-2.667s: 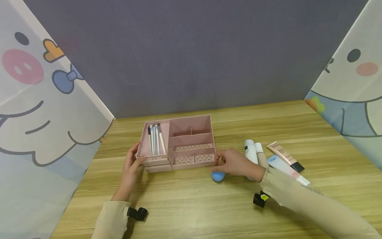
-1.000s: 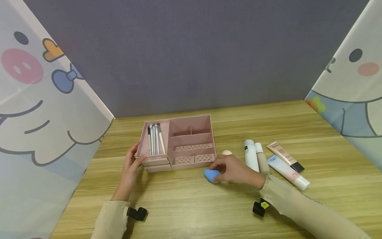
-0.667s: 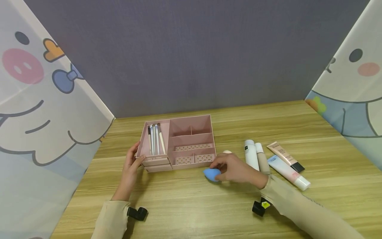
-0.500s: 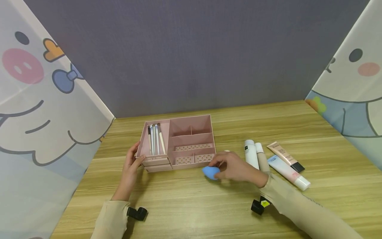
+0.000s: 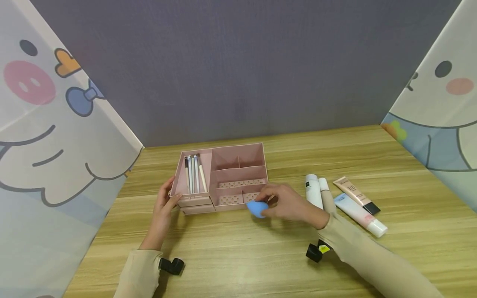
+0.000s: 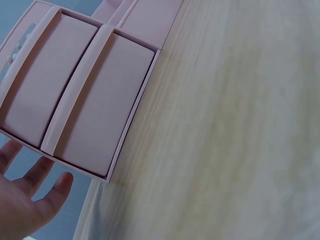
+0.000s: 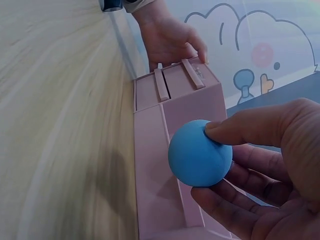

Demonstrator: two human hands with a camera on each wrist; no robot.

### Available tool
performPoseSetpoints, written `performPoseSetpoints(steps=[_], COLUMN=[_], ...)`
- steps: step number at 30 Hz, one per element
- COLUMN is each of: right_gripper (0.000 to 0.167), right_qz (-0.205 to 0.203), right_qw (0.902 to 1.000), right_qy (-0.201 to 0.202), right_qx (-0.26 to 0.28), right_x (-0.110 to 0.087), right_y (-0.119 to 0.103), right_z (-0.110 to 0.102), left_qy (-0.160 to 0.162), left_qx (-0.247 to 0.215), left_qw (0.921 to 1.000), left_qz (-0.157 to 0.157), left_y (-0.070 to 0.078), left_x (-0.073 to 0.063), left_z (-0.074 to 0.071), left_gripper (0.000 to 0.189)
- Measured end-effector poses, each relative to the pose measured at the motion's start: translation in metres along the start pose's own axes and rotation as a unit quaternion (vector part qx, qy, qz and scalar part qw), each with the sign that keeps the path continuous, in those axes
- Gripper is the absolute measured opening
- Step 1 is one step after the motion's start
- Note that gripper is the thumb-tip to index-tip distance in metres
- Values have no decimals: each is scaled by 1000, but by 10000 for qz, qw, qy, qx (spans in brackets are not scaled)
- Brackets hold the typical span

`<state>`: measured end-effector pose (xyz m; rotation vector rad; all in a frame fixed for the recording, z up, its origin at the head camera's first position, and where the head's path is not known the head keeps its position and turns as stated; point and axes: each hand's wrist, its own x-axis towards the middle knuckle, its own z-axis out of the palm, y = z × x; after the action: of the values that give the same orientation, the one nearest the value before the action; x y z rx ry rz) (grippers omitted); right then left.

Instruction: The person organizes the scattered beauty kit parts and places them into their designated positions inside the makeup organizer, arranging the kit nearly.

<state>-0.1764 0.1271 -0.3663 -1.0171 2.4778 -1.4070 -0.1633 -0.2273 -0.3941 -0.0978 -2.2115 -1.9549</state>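
Note:
A pink makeup organizer (image 5: 239, 207) stands at the back of the table, drawers facing front. My left hand (image 5: 162, 211) holds its left front corner, thumb over the top edge and fingers along the side. Several makeup brushes (image 5: 194, 174) lie in its left tray. My right hand (image 5: 285, 203) pinches a blue makeup sponge (image 5: 257, 209) between thumb and fingers, just in front of the perforated right front compartment. In the right wrist view, the rounded end of the sponge faces the camera. The left wrist view shows the two drawer fronts (image 6: 102, 100) beside my fingers.
Right of my right hand lie a white bottle (image 5: 314, 192), a beige bottle with a white cap (image 5: 327, 196), a BB cream tube (image 5: 354, 192) and a pale blue-and-pink tube (image 5: 359, 213). A grey panel (image 5: 238, 74) rises behind the table.
My right hand has carried the blue sponge left and up to the organizer's front edge. A pale rounded thing behind that hand is now hidden. My left hand stays put.

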Motion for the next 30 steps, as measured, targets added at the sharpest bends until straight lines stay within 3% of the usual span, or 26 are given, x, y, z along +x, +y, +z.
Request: performPoseSetpoints(steps=[30], right_gripper=[27], right_qz=[-154], right_qw=[9994], right_qy=[121], right_qx=[281], right_x=[40], right_y=[-8], right_z=[11], left_qy=[1], left_qx=[1], left_qw=[10000], left_qz=[-73], left_y=[1], left_x=[0], left_z=[0], left_gripper=[53])
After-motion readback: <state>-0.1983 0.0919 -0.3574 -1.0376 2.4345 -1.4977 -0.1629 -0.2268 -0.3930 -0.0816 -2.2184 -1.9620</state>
